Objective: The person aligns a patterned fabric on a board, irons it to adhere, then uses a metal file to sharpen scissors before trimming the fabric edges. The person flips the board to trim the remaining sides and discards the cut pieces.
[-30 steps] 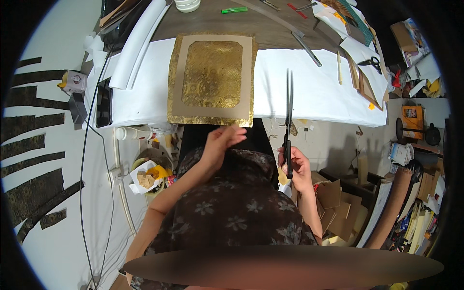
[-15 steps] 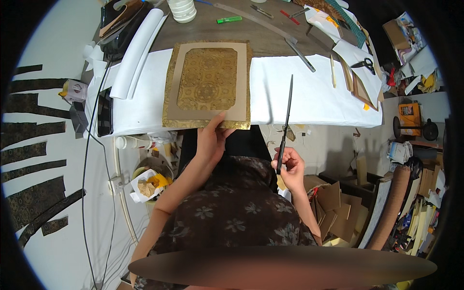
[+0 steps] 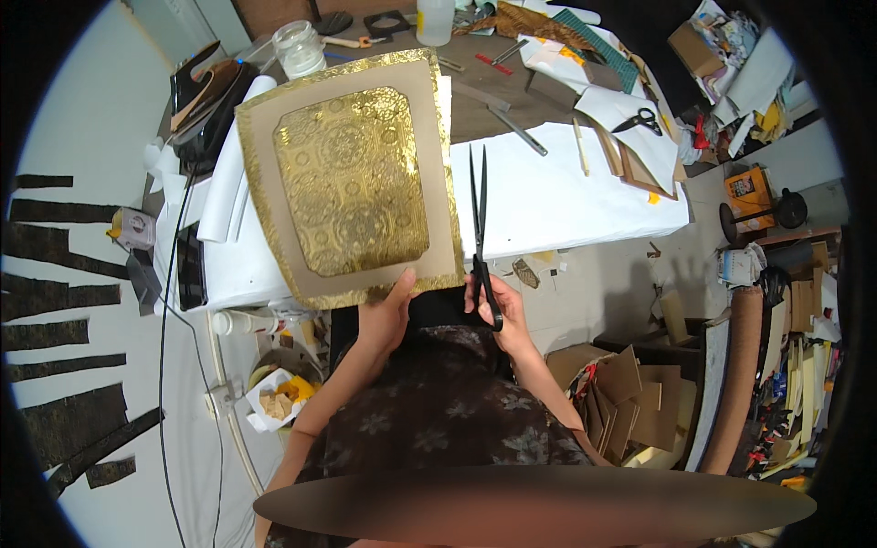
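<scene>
My left hand (image 3: 387,315) pinches the lower edge of a gold embossed sheet (image 3: 354,183), thumb on top. A beige cardboard frame (image 3: 441,201) with cut-off inner corners lies over the sheet, leaving a gold margin outside it. The piece is raised and tilted above the table's front edge. My right hand (image 3: 502,310) grips the handles of long black scissors (image 3: 480,233), fingers wrapped round the loops. Their blades point away from me, slightly parted, close beside the panel's lower right corner. I cannot tell whether they touch it.
White paper (image 3: 566,187) covers the table's near part, with a paper roll (image 3: 239,151) at left. A metal ruler (image 3: 516,128), small scissors (image 3: 638,121) and a glass jar (image 3: 299,50) lie or stand farther back. Cardboard pieces (image 3: 630,402) stand at lower right.
The panel has come up nearer and tilted, shifting left. My right hand has moved left to the panel's corner, and the scissor blades, together before, are now slightly apart.
</scene>
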The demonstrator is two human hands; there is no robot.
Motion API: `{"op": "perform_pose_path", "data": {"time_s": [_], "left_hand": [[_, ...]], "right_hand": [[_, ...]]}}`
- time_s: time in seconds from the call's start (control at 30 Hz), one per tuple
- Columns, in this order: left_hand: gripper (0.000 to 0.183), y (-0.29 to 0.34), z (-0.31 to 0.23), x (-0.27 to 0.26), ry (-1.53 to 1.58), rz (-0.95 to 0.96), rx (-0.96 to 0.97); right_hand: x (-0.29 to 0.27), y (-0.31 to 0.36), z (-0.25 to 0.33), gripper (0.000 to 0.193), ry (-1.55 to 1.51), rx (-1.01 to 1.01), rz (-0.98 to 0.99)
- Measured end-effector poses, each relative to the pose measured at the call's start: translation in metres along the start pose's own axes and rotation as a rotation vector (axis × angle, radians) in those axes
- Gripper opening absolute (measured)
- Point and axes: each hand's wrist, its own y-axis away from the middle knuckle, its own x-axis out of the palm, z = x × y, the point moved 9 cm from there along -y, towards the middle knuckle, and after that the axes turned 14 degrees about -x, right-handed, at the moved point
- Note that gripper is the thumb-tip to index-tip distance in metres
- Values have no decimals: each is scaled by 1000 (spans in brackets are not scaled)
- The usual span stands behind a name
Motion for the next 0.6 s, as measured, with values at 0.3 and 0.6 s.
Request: {"op": "perform_pose_path", "data": {"time_s": [0.3, 0.6], "left_hand": [[40, 23, -4, 3, -69, 19, 54], [45, 22, 1, 4, -46, 72, 72]], "right_hand": [[20, -50, 41, 59, 97, -305, 73], [27, -56, 45, 59, 114, -312, 94]]}}
